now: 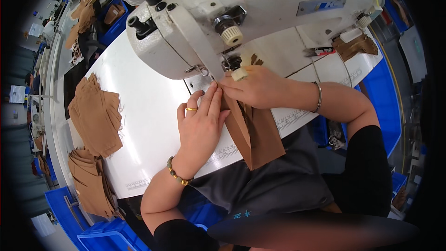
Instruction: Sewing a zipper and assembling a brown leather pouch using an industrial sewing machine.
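Note:
A folded piece of brown fabric (260,144) runs from under the sewing machine (153,51) head down over the table's near edge. My left hand (200,123) lies on its left side with fingers stretched out, the fingertips close to the needle area and the thumb resting on the cloth. From the right, my right hand (260,88) pinches the same fabric just beside the presser foot, its fingers curled and partly hidden. The needle tip itself is hard to make out between my hands and the machine head.
Two stacks of brown cut pieces, an upper stack (95,116) and a lower stack (90,183), lie at the table's left. Red-handled snips (320,52) and more brown cloth (355,46) sit at the right. Blue bins (111,237) stand below the white table (144,139).

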A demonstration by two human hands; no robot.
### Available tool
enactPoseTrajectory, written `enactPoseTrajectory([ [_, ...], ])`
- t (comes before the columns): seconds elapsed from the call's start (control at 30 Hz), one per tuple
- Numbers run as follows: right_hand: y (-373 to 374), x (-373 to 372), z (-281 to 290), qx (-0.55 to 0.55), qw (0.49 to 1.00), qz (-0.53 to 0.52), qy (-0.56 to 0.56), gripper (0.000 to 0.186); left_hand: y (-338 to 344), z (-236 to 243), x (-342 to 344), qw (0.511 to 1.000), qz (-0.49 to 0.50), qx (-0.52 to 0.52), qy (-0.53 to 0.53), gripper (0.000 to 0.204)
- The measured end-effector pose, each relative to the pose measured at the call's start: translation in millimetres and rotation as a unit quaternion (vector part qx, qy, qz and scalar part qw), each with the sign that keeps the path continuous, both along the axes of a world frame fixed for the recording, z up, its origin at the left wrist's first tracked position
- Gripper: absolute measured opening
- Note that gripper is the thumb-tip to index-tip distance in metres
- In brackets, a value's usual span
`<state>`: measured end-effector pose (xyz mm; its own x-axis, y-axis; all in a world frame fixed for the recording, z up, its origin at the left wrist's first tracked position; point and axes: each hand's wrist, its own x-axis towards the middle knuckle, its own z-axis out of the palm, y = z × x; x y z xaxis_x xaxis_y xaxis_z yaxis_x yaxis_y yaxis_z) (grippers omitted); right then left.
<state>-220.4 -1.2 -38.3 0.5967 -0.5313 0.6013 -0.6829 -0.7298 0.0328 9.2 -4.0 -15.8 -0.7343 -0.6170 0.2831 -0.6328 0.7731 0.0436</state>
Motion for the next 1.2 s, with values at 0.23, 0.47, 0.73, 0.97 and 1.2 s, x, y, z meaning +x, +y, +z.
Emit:
enactPoseTrajectory([
  [0.23, -9.1, -3.7, 3.2, 0.05, 0.998, -0.046, 0.0, 0.014, -15.7, -0.8, -7.4, 1.0, 0.017, -0.008, 0.004, 0.05],
  [0.47, -10.8, -6.7, 2.5, 0.031, 0.999, -0.041, 0.013, 0.015, -9.5, -1.6, -8.8, 0.999, 0.028, -0.027, -0.007, 0.046],
  [0.73, 50.3, -18.2, 17.9, 0.15, 0.979, 0.111, 0.084, 0.04, 99.7, 8.7, 19.8, 0.996, -0.09, -0.001, -0.024, 0.048],
  [0.97, 123.2, -2.7, 19.2, 0.169, 0.978, 0.097, 0.077, 0.041, 125.6, -3.3, 25.9, 0.996, -0.073, -0.028, 0.045, 0.035],
  [1.2, 128.5, 7.5, 22.8, 0.068, 0.991, 0.067, 0.09, 0.038, 100.9, 16.2, 25.4, 0.981, -0.084, 0.117, 0.13, 0.032],
])
